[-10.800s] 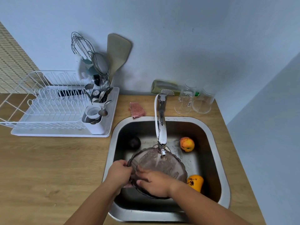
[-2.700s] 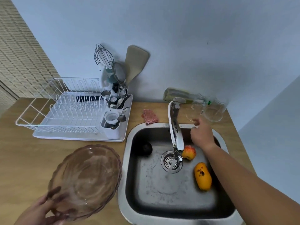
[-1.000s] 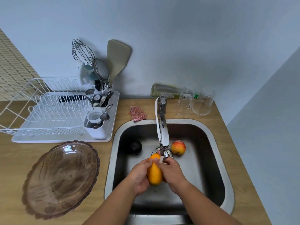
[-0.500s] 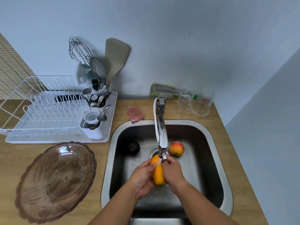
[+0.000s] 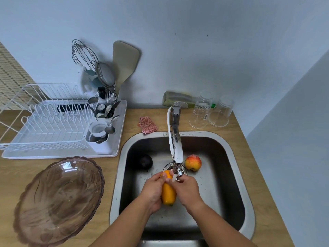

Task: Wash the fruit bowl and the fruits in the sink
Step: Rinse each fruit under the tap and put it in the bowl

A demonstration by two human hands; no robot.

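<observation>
1. Left hand [image 5: 153,191] and right hand [image 5: 187,191]: both are at the lower centre of the frame, inside the sink [image 5: 249,202], directly below the spout of the tap [image 5: 175,139].
2. Fingers [image 5: 157,176]: those of both hands are curled round the orange fruit [image 5: 168,193] and hold it between them. The left hand is on its left side and the right hand on its right side.
3. Orange fruit: it is elongated, and its long axis runs up and down the frame. Its upper end sits at the spout, where a thin white stream of water [image 5: 173,178] meets it.
4. Remaining fruits (two, both on the sink floor): a red-and-yellow fruit [image 5: 193,162] lies just right of the spout. A dark fruit [image 5: 145,162] lies left of it, near the sink's upper-left wall. Both are apart from the hands.
5. Fruit bowl [image 5: 58,200]: it is a tinted, see-through bowl with a scalloped rim. It stands upright on the desk [image 5: 17,168] at the lower left of the frame, just beside the sink and well apart from both hands.
6. Other items:
   - A white dish rack [image 5: 49,122] with a utensil holder stands at the upper left.
   - A pink cloth [image 5: 147,124] lies above the sink rim, left of the tap base.
   - Two clear glasses [image 5: 202,111] stand right of the tap base.
   - A bottle [image 5: 178,100] lies against the wall behind them.
</observation>
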